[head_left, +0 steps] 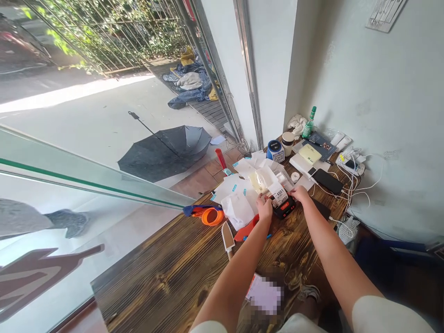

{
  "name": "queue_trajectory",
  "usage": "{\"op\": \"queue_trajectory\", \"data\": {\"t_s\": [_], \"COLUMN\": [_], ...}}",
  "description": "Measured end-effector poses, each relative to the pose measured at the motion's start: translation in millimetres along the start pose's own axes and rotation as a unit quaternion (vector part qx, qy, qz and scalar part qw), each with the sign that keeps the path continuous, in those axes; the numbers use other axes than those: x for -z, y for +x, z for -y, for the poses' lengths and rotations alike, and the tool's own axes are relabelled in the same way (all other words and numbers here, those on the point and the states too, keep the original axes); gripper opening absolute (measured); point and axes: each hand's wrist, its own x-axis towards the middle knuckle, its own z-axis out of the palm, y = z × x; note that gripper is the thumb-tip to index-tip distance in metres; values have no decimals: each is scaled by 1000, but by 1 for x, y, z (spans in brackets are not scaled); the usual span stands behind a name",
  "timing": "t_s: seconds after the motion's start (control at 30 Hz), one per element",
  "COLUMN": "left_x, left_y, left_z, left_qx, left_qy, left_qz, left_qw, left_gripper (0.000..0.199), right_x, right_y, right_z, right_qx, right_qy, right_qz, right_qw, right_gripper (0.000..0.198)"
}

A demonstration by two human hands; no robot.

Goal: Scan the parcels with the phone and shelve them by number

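Observation:
A small black label printer (285,211) with an orange panel stands on the wooden table. From it rises a white label strip (277,189) printed with 4001 and 4002. My left hand (265,206) is closed at the printer's left side, its fingertips beside the strip. On the opposite side, my right hand (299,193) has its fingers curled against the printer's edge. Behind the strip lies a clear plastic bag (262,181) among white paper sheets (229,187). Parts of both hands' fingertips are hidden or too small to make out.
An orange tape roll (212,216), a red tool (247,229) and a brown-and-white knife-shaped item (228,237) lie left of my arms. A black phone (328,180), cables and a green bottle (309,122) are at the right. An open umbrella (164,152) lies beyond the glass.

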Motion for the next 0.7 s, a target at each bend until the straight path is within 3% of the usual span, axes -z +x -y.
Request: {"op": "queue_trajectory", "data": {"t_s": [0.17, 0.3, 0.57, 0.7], "left_x": [9, 24, 65, 84], "left_y": [-16, -38, -95, -100], "left_z": [8, 16, 30, 33], "left_qx": [2, -18, -68, -107], "left_qy": [55, 67, 79, 102], "left_qz": [-17, 15, 64, 80], "left_qw": [998, 997, 992, 986], "left_gripper": [44, 24, 25, 33], "right_x": [-15, -31, -23, -11], "right_y": [-40, -61, -36, -27], "right_z": [-22, -35, -15, -2], "right_qx": [118, 186, 181, 205], "right_qy": [25, 9, -61, -96], "right_qz": [-105, -132, -144, -128], "right_qw": [987, 974, 971, 966], "right_gripper": [28, 37, 18, 19]}}
